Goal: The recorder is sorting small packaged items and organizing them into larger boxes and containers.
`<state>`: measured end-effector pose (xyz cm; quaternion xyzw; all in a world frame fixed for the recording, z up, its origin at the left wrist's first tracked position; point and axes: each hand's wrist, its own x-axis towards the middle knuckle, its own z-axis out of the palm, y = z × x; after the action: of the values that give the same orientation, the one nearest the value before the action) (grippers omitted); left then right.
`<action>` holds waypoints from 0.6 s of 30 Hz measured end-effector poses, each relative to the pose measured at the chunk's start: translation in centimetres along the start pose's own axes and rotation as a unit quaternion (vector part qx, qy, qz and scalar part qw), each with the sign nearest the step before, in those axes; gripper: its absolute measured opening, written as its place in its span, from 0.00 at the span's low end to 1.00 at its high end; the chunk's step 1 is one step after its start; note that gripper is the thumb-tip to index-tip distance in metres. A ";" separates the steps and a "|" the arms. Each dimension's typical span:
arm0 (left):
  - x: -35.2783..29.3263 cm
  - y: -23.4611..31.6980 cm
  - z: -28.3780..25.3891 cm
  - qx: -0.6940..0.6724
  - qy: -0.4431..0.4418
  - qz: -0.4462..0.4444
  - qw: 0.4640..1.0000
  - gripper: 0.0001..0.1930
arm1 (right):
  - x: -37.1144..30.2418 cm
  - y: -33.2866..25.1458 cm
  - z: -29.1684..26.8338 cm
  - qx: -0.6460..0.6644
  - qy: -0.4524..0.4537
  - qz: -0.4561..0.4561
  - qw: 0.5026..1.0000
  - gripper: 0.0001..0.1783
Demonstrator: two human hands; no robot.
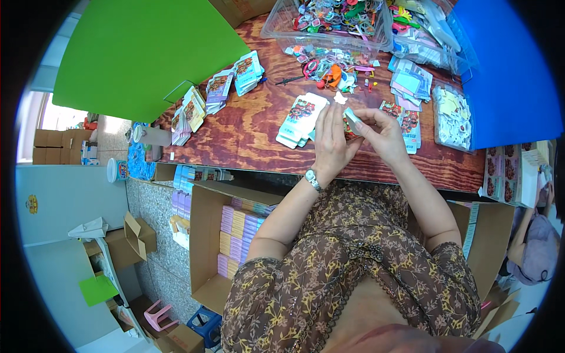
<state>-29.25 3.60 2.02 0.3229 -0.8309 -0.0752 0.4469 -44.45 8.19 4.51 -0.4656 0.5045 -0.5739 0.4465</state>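
Observation:
Over the red-brown wooden tabletop [235, 138], my two hands meet on a small printed card box [351, 117]. My right hand [381, 136] pinches it near its pale upper end, thumb on top. On the box's other side, my left hand [331, 140] presses with its fingers straight and close together; a watch [313, 180] is on that wrist. Most of the box is hidden by my fingers. Just left of my left hand lies a stack of flat printed cartons [299, 120]. More cartons [411, 130] lie beyond my right hand. A small white piece [340, 98] sits above my fingertips.
A clear bin of small colourful trinkets [347, 23] stands at the back, with loose trinkets [332, 73] before it. To the right are a tub of white pieces [453, 117] and a blue panel [512, 70]; a green panel [147, 59] rises left. Below stands an open cardboard box [206, 235].

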 end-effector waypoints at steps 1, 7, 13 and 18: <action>0.1 0.3 -0.2 0.026 -0.019 -0.003 0.999 0.49 | 0.0 0.1 0.0 0.000 0.001 0.000 1.000 0.13; -0.5 0.5 -0.1 0.037 -0.046 -0.031 0.998 0.50 | -0.2 -2.0 0.5 -0.161 0.038 -0.043 0.985 0.10; -0.5 0.6 0.2 0.080 -0.052 -0.031 0.995 0.52 | -0.5 -1.5 0.2 -0.301 0.010 -0.125 0.945 0.11; -0.6 0.3 -0.5 0.084 -0.063 -0.054 0.993 0.53 | -1.2 -0.3 -0.6 -0.141 -0.065 -0.021 0.988 0.17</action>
<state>-28.75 4.29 1.99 0.3985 -0.8420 -0.0497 0.3603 -44.80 9.53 4.69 -0.5710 0.5400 -0.4747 0.3961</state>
